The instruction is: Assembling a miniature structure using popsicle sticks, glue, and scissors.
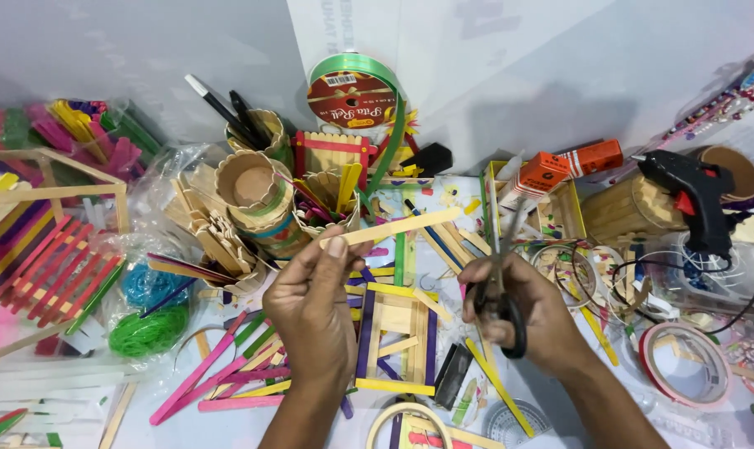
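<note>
My left hand [312, 312] pinches a plain wooden craft stick [394, 227] by its left end, holding it almost level above the table. My right hand [522, 312] grips black-handled scissors [500, 278] with the blades pointing up, just right of the stick's far end. Between and below both hands lies a small rectangular frame [395, 337] built from purple, yellow and plain sticks.
Loose coloured sticks [227, 374] lie at the lower left. Stick-covered cups [256, 195] and a green ribbon spool [352, 96] stand behind. A black glue gun [693, 199] with its cord, tape rolls [683, 362] and an orange tube [591, 158] crowd the right. A red slatted stick piece [53, 266] sits left.
</note>
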